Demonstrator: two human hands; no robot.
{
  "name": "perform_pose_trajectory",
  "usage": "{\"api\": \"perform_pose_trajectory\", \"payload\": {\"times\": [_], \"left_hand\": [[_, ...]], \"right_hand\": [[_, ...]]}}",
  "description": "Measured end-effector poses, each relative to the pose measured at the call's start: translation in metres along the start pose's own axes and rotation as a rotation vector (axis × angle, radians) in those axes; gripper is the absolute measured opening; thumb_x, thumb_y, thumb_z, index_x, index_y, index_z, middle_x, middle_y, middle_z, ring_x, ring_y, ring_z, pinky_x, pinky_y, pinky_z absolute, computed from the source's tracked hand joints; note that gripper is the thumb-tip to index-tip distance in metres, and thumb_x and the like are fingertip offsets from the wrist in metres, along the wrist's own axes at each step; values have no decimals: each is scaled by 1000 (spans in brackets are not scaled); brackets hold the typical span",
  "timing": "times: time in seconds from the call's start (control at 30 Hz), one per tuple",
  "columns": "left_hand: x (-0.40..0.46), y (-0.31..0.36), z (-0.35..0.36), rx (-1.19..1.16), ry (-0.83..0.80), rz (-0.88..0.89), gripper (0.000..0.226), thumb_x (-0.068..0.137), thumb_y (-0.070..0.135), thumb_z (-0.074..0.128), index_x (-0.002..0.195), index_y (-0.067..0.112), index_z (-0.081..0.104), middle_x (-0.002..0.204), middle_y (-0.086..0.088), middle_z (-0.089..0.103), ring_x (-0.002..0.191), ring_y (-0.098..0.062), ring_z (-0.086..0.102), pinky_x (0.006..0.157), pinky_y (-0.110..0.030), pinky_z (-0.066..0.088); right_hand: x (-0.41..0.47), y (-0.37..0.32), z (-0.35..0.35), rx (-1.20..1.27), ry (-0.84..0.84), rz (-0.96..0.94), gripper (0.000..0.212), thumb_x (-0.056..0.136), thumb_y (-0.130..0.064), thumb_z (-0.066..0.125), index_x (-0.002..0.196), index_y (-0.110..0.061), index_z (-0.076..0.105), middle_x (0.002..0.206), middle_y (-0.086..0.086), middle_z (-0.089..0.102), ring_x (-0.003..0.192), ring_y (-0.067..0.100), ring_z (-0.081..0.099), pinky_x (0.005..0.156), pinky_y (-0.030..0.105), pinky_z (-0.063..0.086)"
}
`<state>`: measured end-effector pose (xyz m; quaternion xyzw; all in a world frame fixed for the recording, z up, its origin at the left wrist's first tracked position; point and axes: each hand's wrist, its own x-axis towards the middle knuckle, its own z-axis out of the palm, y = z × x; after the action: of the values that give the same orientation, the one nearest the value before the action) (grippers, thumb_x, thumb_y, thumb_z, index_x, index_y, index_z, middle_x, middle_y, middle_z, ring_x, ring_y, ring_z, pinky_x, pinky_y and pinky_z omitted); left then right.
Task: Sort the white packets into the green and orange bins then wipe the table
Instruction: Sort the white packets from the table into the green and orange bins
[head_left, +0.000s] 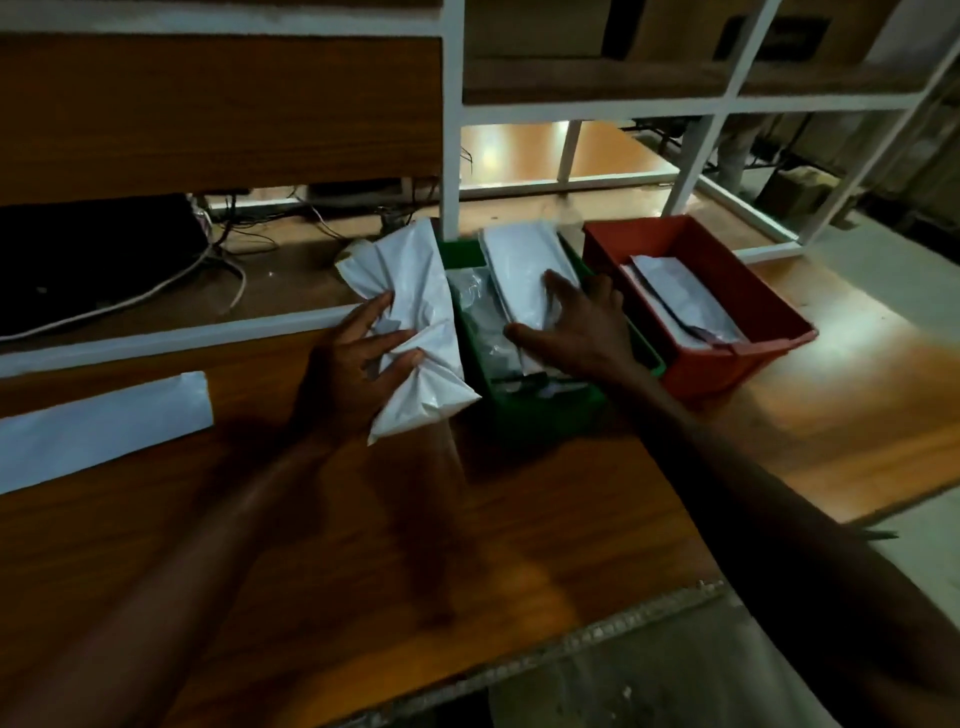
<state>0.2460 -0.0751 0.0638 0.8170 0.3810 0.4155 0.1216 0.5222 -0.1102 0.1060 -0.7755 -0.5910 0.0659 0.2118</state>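
2 bins: green bin (540, 415) at 12 o'clock, orange bin (727, 358) at 2. Left hand (353, 364) grips 1 crumpled white packet (415, 332); right hand (576, 327), fingers spread, presses 1 packet in green (519, 275). 1 flat packet (98, 431) at 9.

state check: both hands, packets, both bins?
left hand: grips a crumpled white packet, held beside the green bin
right hand: fingers spread, pressing a flat packet in the green bin
green bin: holds packets
orange bin: holds packets, untouched
loose packet: flat on the table, unsorted
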Motion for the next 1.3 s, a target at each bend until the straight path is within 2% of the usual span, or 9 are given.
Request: {"api": "perform_pose_trajectory", "payload": {"times": [0.2,0.3,0.43,0.6,0.77,0.83,0.97,1.1,1.3], "left_hand": [[34,-27,14,61,32,-67,40,88,37,66,113,7,73,146,-5,50,124,-8,49,100,-2,29],[45,-33,15,101,32,-66,38,88,37,66,112,8,74,146,-5,51,125,-10,49,101,-7,32],[57,-42,19,124,36,-47,36,88,37,67,111,10,74,145,1,49,126,-12,51,100,-19,40],[69,-45,36,133,42,-26,37,89,41,65,111,13,75,142,9,44,123,-19,55,97,-19,40],[79,-30,51,137,39,-57,40,88,45,65,111,13,74,143,2,50,121,-18,55,96,-22,42],[86,-18,59,143,21,-64,38,88,41,66,112,13,74,144,-6,52,122,-20,55,97,-26,43],[106,9,87,166,-70,-26,42,86,43,64,109,9,75,141,-15,55,127,-33,52,103,-46,46],[128,37,129,120,-164,-42,38,83,36,70,108,8,75,139,-19,56,128,-34,53,104,-41,44],[146,47,191,72,-340,-166,37,89,37,71,120,17,71,150,-13,46,138,-27,44,110,-41,39]], "right_hand": [[65,-1,57,-95,-230,-18,88,70,-83,58,134,-25,45,136,28,38,128,46,36,106,48,34],[74,4,75,-143,-319,-98,78,83,-79,50,136,-24,41,143,25,30,130,45,34,106,52,32],[80,15,81,-338,-326,-222,83,87,-84,22,150,-29,22,160,18,13,138,45,26,107,59,26],[75,21,89,-439,-452,-225,86,91,-80,10,159,-30,-7,168,7,-15,153,38,-3,116,63,4],[74,18,64,-370,-384,-230,107,70,-87,-11,158,-29,12,168,8,3,150,37,13,113,61,16],[68,26,40,-336,-314,-214,107,72,-88,-8,158,-29,16,168,7,8,150,34,13,114,59,18],[39,61,-7,-284,-280,-202,79,95,-74,19,158,-27,18,168,7,12,153,30,9,118,55,14],[7,95,-31,-255,-260,-250,73,97,-70,23,153,-25,25,163,8,23,151,30,16,117,54,20],[-9,126,-35,-220,-309,-218,81,94,-77,16,157,-27,17,167,5,10,155,26,3,121,56,9]]}}
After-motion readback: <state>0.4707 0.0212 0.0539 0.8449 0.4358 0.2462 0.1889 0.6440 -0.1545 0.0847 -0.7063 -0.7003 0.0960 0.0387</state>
